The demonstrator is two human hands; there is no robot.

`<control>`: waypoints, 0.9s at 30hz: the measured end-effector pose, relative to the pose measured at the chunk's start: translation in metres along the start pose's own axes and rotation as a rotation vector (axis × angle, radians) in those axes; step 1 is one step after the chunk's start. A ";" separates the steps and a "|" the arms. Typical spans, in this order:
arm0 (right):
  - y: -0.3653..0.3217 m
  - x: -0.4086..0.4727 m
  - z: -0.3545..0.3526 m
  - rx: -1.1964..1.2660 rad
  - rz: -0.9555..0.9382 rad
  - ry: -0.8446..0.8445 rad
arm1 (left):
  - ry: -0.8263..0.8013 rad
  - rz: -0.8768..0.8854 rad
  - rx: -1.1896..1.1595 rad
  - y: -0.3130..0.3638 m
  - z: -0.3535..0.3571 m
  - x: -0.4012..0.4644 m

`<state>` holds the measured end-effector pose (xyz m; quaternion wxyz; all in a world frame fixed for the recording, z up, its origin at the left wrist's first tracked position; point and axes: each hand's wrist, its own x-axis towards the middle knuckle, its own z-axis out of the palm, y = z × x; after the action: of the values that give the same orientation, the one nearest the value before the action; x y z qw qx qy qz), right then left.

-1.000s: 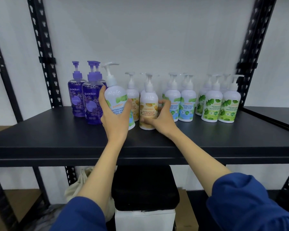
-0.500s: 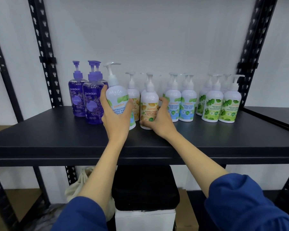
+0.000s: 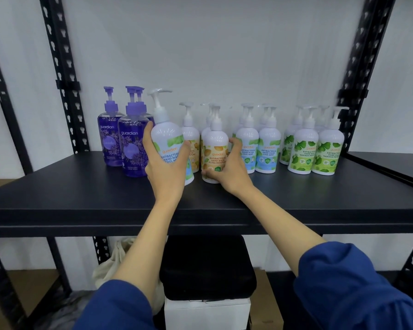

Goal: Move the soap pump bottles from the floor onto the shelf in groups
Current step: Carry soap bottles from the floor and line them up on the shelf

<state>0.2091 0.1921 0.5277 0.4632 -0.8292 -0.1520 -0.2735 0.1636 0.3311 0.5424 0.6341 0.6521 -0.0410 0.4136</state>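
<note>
On the black shelf stand soap pump bottles in colour groups. My left hand grips a white Cool Mint bottle, tilted slightly, in front of the other bottles. My right hand holds the lower part of an orange-labelled Ultra Moisture bottle standing on the shelf. Purple bottles stand at the left. More orange-labelled bottles are behind my hands. Blue-labelled Cool Mint bottles stand right of them, and green-labelled bottles stand furthest right.
Black perforated uprights frame the shelf on both sides, with a white wall behind. Under the shelf sit a black case on a white box and a cloth bag. Another shelf adjoins at the right.
My right hand has slid the orange-labelled bottle back a little toward its group. My left hand still holds the Cool Mint bottle in nearly the same place.
</note>
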 end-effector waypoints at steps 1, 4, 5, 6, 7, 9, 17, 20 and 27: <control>0.000 0.000 0.000 -0.002 0.001 0.002 | -0.001 0.003 0.000 0.000 0.000 0.000; 0.000 0.001 0.000 -0.011 0.000 0.003 | -0.005 0.011 0.006 -0.001 0.000 0.001; 0.000 0.001 0.000 -0.016 0.000 0.003 | -0.006 0.011 0.003 -0.002 0.000 0.001; 0.000 0.001 0.001 -0.020 -0.001 0.004 | -0.007 0.012 0.001 -0.002 0.000 0.001; -0.001 0.001 0.001 -0.023 0.000 0.005 | -0.008 0.012 0.000 -0.002 0.000 0.001; -0.001 0.001 0.001 -0.026 0.003 0.008 | -0.011 0.017 0.005 -0.001 0.000 0.001; 0.002 -0.012 -0.034 -0.144 0.152 -0.108 | -0.047 0.049 0.008 0.009 0.006 -0.006; 0.026 -0.021 -0.086 -0.439 0.158 -0.072 | -0.088 0.055 -0.029 0.014 0.026 -0.018; 0.061 -0.032 -0.156 -0.667 0.301 -0.317 | -0.289 0.104 -0.144 0.029 0.112 -0.051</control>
<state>0.1652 0.0275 0.5329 0.1741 -0.9791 -0.0015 -0.1055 0.1684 0.2048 0.5515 0.6445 0.6546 -0.1952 0.3436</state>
